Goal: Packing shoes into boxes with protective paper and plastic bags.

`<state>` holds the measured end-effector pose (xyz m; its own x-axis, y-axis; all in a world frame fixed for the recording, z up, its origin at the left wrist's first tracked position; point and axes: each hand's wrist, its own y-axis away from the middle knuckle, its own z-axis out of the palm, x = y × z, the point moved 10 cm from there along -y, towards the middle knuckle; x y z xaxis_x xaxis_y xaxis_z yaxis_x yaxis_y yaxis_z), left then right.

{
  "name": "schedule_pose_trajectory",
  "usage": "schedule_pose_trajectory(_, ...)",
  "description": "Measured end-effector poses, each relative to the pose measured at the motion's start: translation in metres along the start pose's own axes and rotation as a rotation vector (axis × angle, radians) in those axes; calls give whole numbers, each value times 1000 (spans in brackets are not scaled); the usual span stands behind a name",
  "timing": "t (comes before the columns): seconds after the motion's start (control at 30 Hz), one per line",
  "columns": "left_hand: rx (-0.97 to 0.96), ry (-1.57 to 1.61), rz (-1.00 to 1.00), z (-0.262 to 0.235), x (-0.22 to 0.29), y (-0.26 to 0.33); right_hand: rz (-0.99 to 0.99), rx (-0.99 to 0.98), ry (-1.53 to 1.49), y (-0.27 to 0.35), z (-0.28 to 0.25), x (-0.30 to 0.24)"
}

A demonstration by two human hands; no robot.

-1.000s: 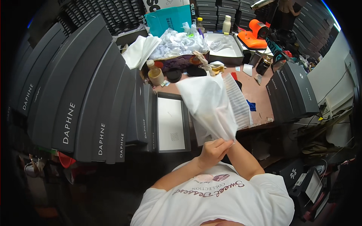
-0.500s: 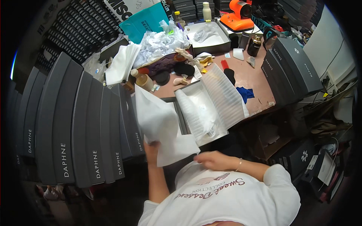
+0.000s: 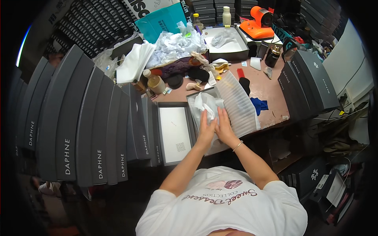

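Both hands lie close together over a grey box with a white lining (image 3: pixel 195 98) at the table's front edge. My left hand (image 3: pixel 206 129) has its fingers stretched forward onto crumpled white tissue paper (image 3: pixel 207 103) in that box. Beside it, my right hand (image 3: pixel 225 126) rests on the same paper, fingers straight. What lies under the paper is hidden. To the left sits a shallow grey tray-like box part (image 3: pixel 171 129), white inside and with nothing in it. A translucent ribbed sheet (image 3: pixel 238 104) spreads out from the right side of the box.
Stacked grey shoe boxes (image 3: pixel 84 122) rise at the left, more boxes (image 3: pixel 309 80) at the right. Behind are a stack of white sheets (image 3: pixel 136 63), a bottle (image 3: pixel 156 83), a crumpled paper pile (image 3: pixel 177 47), a blue cloth (image 3: pixel 259 105) and an orange device (image 3: pixel 258 25).
The white sheet my left hand held over the left box part is gone from there, uncovering its inside. Both hands have moved forward onto crumpled tissue paper in the right box.
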<state>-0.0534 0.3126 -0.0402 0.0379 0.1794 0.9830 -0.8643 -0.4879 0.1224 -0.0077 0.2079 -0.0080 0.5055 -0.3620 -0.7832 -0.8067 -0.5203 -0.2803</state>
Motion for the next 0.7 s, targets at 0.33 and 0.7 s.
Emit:
schedule_pose_trajectory(0.33,13,86,-682,-136,-72,212,548,-662,-125,99,-70,61)
schedule_pose_trajectory(0.7,402,-146,232,-131,9,156,-407,-458,652,1,72,-66)
